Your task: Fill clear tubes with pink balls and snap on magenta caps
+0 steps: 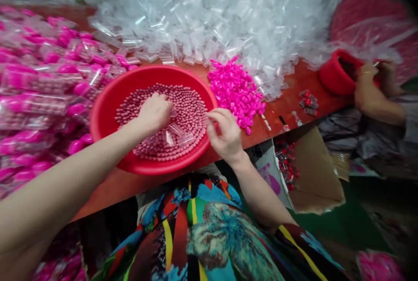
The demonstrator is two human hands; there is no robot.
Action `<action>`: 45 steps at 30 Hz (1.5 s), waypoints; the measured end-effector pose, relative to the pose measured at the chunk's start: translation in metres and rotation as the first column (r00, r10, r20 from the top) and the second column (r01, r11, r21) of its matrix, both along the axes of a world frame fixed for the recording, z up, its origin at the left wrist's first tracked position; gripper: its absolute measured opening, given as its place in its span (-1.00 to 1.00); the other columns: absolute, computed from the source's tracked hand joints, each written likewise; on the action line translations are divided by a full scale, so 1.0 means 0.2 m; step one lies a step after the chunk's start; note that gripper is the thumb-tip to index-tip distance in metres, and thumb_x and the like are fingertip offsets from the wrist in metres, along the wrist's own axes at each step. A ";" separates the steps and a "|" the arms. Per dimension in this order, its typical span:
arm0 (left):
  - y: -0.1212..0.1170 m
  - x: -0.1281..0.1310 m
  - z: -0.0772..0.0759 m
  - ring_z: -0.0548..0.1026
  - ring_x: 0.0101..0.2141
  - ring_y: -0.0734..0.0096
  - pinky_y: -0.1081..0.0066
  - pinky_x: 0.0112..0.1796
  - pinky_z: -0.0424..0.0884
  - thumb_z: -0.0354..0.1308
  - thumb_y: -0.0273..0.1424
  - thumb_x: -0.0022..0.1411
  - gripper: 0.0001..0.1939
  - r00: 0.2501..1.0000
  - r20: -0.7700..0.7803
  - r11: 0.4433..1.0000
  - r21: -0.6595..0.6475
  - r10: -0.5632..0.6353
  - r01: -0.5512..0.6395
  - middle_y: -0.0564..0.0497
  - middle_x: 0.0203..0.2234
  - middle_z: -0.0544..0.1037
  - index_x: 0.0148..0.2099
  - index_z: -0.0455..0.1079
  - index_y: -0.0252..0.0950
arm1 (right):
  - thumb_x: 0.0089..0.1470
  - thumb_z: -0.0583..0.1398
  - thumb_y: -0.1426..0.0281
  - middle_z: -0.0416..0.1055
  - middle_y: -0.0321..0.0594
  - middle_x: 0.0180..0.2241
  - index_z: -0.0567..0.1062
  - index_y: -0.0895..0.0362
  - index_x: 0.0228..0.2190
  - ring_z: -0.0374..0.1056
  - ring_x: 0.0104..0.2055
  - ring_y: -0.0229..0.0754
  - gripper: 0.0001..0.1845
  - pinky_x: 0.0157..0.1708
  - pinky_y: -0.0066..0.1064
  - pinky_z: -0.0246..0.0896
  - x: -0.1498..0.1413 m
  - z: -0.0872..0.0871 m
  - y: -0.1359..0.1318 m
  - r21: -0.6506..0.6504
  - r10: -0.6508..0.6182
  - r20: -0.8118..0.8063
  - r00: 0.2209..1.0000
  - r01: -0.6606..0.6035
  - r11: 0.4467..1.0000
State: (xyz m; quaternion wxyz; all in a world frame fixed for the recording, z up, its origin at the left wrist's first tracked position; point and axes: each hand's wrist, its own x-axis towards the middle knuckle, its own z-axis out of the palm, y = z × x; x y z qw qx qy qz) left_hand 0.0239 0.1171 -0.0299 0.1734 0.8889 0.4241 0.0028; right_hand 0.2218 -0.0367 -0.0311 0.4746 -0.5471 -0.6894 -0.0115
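Note:
My left hand [155,111] is down in a red basin [104,135], its fingers curled against the pink beads [192,107]. Whatever those fingers hold is hidden from above. Beside them, several clear plastic tubes [186,138] lie on the beads. At the basin's right rim is my right hand [226,135], thumb and fingers bent together in a pinch. Anything between these fingertips is too small to make out. Just beyond this hand lies a heap of bright pink plastic caps [237,91].
Clear tubes [209,15] are piled along the back. Bead-filled tubes with pink caps [42,102] crowd the left. A co-worker's hands [372,81] work at a red bowl [333,74] on the right. An open cardboard box [316,172] stands below the table edge.

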 end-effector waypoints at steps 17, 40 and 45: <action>-0.27 0.10 0.13 0.52 -0.27 0.37 0.36 -0.13 0.38 0.38 -0.36 0.09 -0.80 0.631 0.541 0.494 -0.826 0.556 0.272 -0.05 -0.30 0.61 -0.23 0.56 -0.34 | 0.20 0.09 0.49 0.52 0.18 -0.15 0.54 0.26 -0.18 0.45 -0.06 0.15 -0.75 0.01 0.04 0.31 0.33 -0.32 0.09 -0.554 -0.369 0.249 0.895 0.444 0.704; -0.61 -0.10 0.13 0.40 -0.45 0.46 0.49 -0.53 0.29 0.25 -0.33 0.22 -0.81 0.054 0.418 0.373 -0.856 0.907 0.358 -0.03 -0.44 0.51 -0.28 0.52 -0.39 | 0.25 0.04 0.58 0.48 -0.07 0.01 0.43 0.06 0.13 0.43 0.08 -0.09 -0.52 0.14 -0.16 0.36 -0.23 0.15 0.08 -0.269 0.409 -0.028 0.912 -0.400 0.876; -0.61 -0.10 0.12 0.37 -0.48 0.48 0.48 -0.53 0.25 0.20 -0.36 0.22 -0.84 0.085 0.394 0.350 -0.881 0.915 0.318 0.00 -0.48 0.49 -0.35 0.48 -0.35 | 0.31 0.11 0.43 0.53 -0.12 -0.03 0.51 0.02 0.05 0.45 0.04 -0.11 -0.67 0.09 -0.16 0.38 -0.21 0.17 0.05 -0.324 0.398 -0.212 0.892 -0.449 0.833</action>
